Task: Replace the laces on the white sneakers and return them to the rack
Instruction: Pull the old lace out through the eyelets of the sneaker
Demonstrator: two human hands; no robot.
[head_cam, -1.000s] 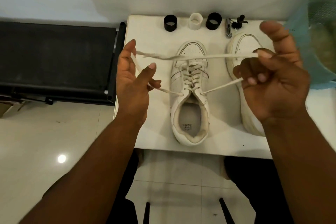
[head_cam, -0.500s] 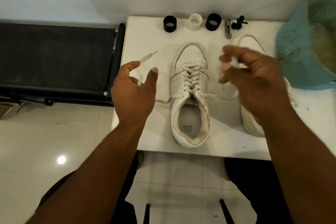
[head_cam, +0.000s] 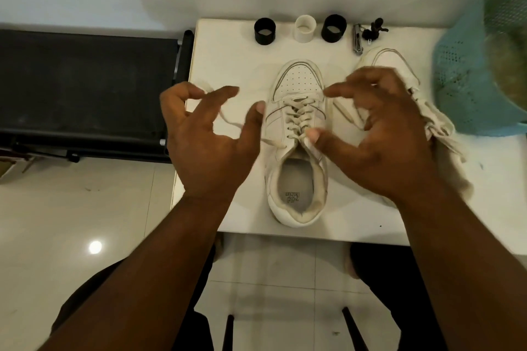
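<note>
Both our hands float over the laced white sneaker (head_cam: 296, 148) on the counter (head_cam: 228, 45). Our left hand (head_cam: 211, 145) and right hand (head_cam: 379, 139) are spread, fingers loose, holding nothing. Lace ends (head_cam: 228, 122) lie beside the sneaker.

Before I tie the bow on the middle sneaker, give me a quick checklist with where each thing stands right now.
1. Lace threaded up the white leather sneaker in the middle: ok, crossings run up to the top eyelets.
2. Left end of the cream flat lace free: ok, it lies slack on the white table.
3. Right lace end free: ok, it lies beside the toe.
4. Left hand gripping a lace: not ok, fingers spread, holding nothing.
5. Right hand gripping a lace: not ok, its fingers are loosely curled and empty.
6. Second white sneaker laced: cannot tell, the right hand covers most of it.
</note>
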